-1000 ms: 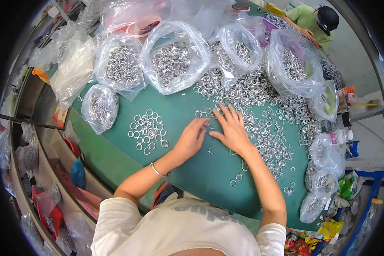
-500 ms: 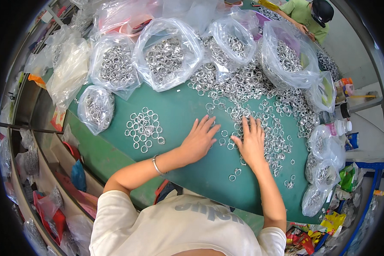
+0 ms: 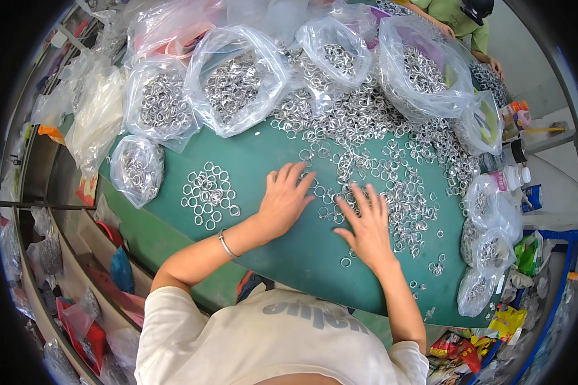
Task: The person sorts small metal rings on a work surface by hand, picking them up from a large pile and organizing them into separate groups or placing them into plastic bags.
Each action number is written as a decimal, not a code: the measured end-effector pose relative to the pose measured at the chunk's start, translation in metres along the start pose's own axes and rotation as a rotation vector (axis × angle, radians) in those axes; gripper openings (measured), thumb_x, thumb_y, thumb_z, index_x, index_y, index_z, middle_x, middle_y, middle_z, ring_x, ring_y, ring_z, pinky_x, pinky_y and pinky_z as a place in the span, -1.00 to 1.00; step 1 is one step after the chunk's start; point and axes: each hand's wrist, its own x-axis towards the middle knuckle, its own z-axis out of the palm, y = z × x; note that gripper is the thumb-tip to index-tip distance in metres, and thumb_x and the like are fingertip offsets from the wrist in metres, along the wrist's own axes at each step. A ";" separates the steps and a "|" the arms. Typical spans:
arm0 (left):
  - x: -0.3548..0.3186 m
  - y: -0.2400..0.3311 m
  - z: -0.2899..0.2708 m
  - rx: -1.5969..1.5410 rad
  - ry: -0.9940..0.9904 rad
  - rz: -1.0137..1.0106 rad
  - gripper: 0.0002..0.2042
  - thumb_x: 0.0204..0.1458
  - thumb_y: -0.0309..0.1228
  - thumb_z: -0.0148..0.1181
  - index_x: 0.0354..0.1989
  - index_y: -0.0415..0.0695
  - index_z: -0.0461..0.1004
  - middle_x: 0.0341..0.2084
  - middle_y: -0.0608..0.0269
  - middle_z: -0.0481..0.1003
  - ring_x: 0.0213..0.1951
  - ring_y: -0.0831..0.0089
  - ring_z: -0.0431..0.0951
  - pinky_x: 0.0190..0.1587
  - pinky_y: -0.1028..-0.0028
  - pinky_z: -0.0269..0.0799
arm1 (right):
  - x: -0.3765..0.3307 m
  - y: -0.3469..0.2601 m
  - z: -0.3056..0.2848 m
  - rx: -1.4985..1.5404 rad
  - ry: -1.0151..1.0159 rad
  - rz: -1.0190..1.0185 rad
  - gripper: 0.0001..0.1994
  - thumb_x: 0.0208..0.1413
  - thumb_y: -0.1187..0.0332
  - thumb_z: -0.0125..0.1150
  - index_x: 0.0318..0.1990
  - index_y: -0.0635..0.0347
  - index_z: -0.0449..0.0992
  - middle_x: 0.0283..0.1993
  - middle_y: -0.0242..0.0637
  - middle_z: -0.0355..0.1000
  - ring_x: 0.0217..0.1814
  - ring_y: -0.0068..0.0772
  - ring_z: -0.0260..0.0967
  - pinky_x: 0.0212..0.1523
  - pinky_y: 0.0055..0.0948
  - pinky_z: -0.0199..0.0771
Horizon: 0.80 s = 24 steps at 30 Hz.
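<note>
"Where are the loose, round, silver-coloured metal rings (image 3: 406, 221)?"

"On the green surface (image 3: 282, 258), mostly ahead and right of the right hand (image 3: 371, 236), the nearer one. Its fingers spread apart at their edge. No long axis."

"And the left hand (image 3: 282, 204)?"

"Left of them, fingers slightly apart; anything beneath, I cannot tell."

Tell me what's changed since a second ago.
The right hand has moved right and toward the person, away from the left hand; loose rings lie within the wider gap. The left hand's fingers are now spread. No ring visibly gripped or released. The small ring cluster and open bags stayed put.
</note>
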 end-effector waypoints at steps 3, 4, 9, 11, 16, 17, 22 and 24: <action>0.001 -0.004 0.013 0.026 -0.089 0.051 -0.60 -0.06 -0.44 0.23 0.01 -0.11 0.37 0.04 0.11 0.29 0.08 0.13 0.27 0.02 0.16 0.17 | -0.001 0.017 0.006 -0.070 -0.037 -0.004 -0.56 -0.10 0.23 0.34 -0.01 0.06 0.47 0.29 -0.21 0.13 0.34 -0.07 0.03 0.31 0.12 -0.07; 0.004 -0.007 0.015 0.038 -0.066 0.070 -0.61 -0.06 -0.45 0.22 0.00 -0.12 0.38 0.02 0.12 0.29 0.07 0.14 0.28 0.02 0.17 0.17 | -0.002 0.024 0.006 -0.056 0.029 0.051 -0.64 -0.09 0.29 0.34 -0.09 0.11 0.50 0.19 -0.23 0.22 0.29 -0.10 0.08 0.30 0.07 -0.04; 0.020 -0.009 0.016 -0.017 0.029 0.097 -0.65 -0.05 -0.50 0.19 -0.02 -0.13 0.39 -0.06 0.14 0.34 0.01 0.18 0.31 -0.01 0.20 0.16 | 0.000 0.037 -0.001 0.223 0.273 0.215 -0.88 -0.08 0.42 0.30 -0.36 0.19 0.54 -0.14 -0.26 0.38 0.01 -0.16 0.26 0.02 -0.22 0.17; 0.034 0.005 0.021 -0.075 -0.010 0.095 -0.65 -0.05 -0.50 0.19 -0.02 -0.13 0.39 -0.07 0.16 0.34 -0.01 0.21 0.32 -0.02 0.22 0.16 | 0.021 0.034 0.003 0.251 0.316 0.253 -0.89 -0.07 0.40 0.30 -0.38 0.18 0.54 -0.21 -0.30 0.38 -0.09 -0.20 0.27 -0.08 -0.26 0.18; 0.051 0.019 0.026 -0.078 -0.040 0.074 -0.65 -0.04 -0.48 0.19 -0.02 -0.11 0.39 -0.08 0.20 0.36 -0.03 0.25 0.33 -0.04 0.26 0.15 | 0.068 0.030 0.027 0.036 0.278 0.263 -0.90 -0.08 0.38 0.30 -0.42 0.17 0.54 -0.30 -0.30 0.35 -0.17 -0.23 0.23 -0.13 -0.26 0.11; 0.049 0.018 0.025 -0.081 -0.027 0.078 -0.65 -0.04 -0.48 0.19 -0.02 -0.11 0.39 -0.08 0.20 0.36 -0.03 0.25 0.33 -0.05 0.27 0.15 | 0.070 0.032 0.027 0.064 0.284 0.270 -0.91 -0.09 0.38 0.29 -0.43 0.17 0.54 -0.31 -0.30 0.35 -0.18 -0.23 0.22 -0.12 -0.26 0.10; 0.033 0.017 0.006 -0.208 -0.048 0.033 -0.67 0.01 -0.48 0.18 -0.01 -0.11 0.39 -0.13 0.18 0.40 -0.07 0.22 0.38 -0.08 0.30 0.18 | 0.042 0.048 0.008 0.604 0.359 0.284 -0.94 -0.02 0.43 0.26 -0.38 0.20 0.57 -0.27 -0.27 0.45 -0.20 -0.32 0.29 -0.19 -0.41 0.20; 0.028 0.025 -0.003 -0.378 -0.092 -0.009 -0.69 0.06 -0.49 0.16 0.00 -0.12 0.39 -0.15 0.18 0.43 -0.10 0.29 0.44 -0.10 0.35 0.26 | 0.030 0.039 -0.001 0.965 0.279 0.459 -0.92 0.08 0.45 0.20 -0.33 0.26 0.55 -0.27 -0.38 0.46 -0.26 -0.56 0.31 -0.23 -0.55 0.26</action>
